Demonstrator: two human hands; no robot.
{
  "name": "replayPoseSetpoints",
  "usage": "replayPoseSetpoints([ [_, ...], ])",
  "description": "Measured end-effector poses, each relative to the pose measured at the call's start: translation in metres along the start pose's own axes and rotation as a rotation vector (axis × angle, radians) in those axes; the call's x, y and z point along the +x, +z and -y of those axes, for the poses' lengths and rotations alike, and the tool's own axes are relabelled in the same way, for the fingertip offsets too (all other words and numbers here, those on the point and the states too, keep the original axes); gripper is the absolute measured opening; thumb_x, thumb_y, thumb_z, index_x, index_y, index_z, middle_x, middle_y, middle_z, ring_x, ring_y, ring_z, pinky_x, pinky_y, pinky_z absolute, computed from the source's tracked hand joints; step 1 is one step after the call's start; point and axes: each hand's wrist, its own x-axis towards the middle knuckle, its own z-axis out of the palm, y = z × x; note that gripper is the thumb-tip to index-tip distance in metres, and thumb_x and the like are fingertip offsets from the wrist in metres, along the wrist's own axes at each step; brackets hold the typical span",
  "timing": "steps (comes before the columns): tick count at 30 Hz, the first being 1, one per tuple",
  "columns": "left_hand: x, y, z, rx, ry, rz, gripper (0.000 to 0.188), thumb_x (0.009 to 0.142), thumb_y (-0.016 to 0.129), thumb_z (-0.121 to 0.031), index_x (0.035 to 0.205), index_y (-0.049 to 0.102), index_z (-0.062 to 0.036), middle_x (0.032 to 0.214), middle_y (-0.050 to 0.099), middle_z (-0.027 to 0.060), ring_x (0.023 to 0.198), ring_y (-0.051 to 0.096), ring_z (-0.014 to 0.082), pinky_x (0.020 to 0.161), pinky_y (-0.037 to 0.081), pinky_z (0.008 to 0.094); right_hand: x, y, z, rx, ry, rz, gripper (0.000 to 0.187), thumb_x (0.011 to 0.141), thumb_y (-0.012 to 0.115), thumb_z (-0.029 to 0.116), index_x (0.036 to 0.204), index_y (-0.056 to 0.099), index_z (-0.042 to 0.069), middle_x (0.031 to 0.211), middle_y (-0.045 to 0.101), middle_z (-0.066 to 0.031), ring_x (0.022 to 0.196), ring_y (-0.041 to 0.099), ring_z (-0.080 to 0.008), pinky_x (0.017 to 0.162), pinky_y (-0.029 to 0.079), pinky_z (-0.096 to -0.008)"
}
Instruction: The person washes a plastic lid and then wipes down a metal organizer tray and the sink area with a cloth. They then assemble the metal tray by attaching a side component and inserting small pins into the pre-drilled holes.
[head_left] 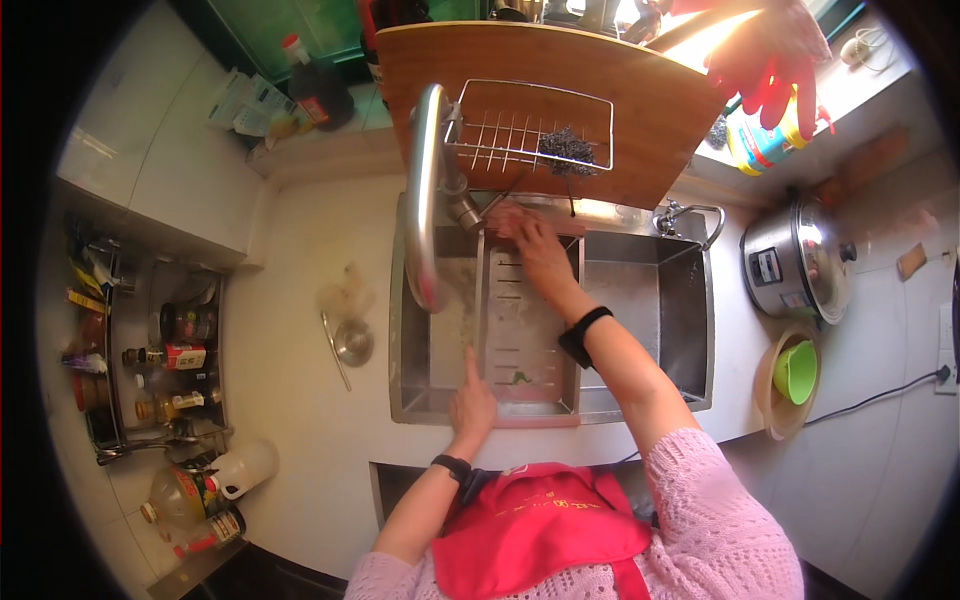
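Note:
A pinkish slotted drain tray (525,325) spans the middle of a steel double sink (402,385) from front to back. At the tray's far end, below the tap, my right hand (540,250) is closed over a crumpled reddish thing that looks like a cloth (503,217); the fingers partly hide it. My left hand (472,405) lies at the tray's near left edge, its index finger stretched forward along that edge and nothing visible in it. A small bit of green leaf (520,377) sits on the tray near the front.
The tall tap (425,200) arches over the left basin. Behind it, a wire rack (535,120) holding a scouring pad (567,148) hangs before a wooden board (640,100). A metal strainer (353,342) lies left. Rice cooker (795,260) and green bowl (796,372) stand right.

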Motion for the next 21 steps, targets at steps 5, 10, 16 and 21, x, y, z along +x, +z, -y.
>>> replayPoseSetpoints([
  [5, 0.003, 0.003, 0.005, 0.001, 0.032, -0.029, 0.081, 0.088, 0.054, -0.012, 0.152, 0.007, -0.0272, 0.079, 0.064, 0.0277, 0.080, 0.062, 0.0468, 0.074, 0.046, 0.0559, -0.040, -0.010, -0.024, -0.034, 0.576, 0.030, 0.049, 0.079, 0.051, 0.000, 0.128, 0.048, 0.004, 0.115, 0.048, -0.0168, 0.111, 0.045, -0.0337, 0.095, 0.044, -0.0375],
  [10, 0.008, 0.002, 0.001, 0.049, 0.038, 0.023, 0.078, 0.088, 0.052, -0.010, 0.152, 0.009, -0.0263, 0.081, 0.064, 0.0264, 0.076, 0.062, 0.0455, 0.069, 0.047, 0.0539, -0.022, 0.022, -0.018, -0.317, 0.422, -0.120, 0.046, 0.079, 0.051, 0.003, 0.125, 0.049, 0.004, 0.113, 0.048, -0.0189, 0.105, 0.048, -0.0342, 0.093, 0.042, -0.0381],
  [16, 0.004, 0.006, 0.003, 0.007, 0.074, -0.032, 0.081, 0.088, 0.054, -0.008, 0.152, 0.008, -0.0267, 0.076, 0.063, 0.0276, 0.075, 0.062, 0.0457, 0.068, 0.046, 0.0544, 0.024, 0.028, 0.038, -0.387, -0.074, 0.263, 0.050, 0.077, 0.052, 0.008, 0.126, 0.050, 0.006, 0.127, 0.046, -0.0206, 0.103, 0.048, -0.0302, 0.091, 0.043, -0.0360],
  [21, 0.002, 0.004, -0.007, 0.039, 0.031, -0.036, 0.079, 0.088, 0.053, -0.010, 0.152, 0.009, -0.0255, 0.079, 0.064, 0.0272, 0.076, 0.062, 0.0460, 0.069, 0.046, 0.0544, 0.008, 0.028, 0.009, -0.216, -0.004, -0.057, 0.039, 0.076, 0.053, 0.012, 0.111, 0.062, -0.002, 0.122, 0.049, -0.0162, 0.110, 0.047, -0.0315, 0.096, 0.041, -0.0401],
])
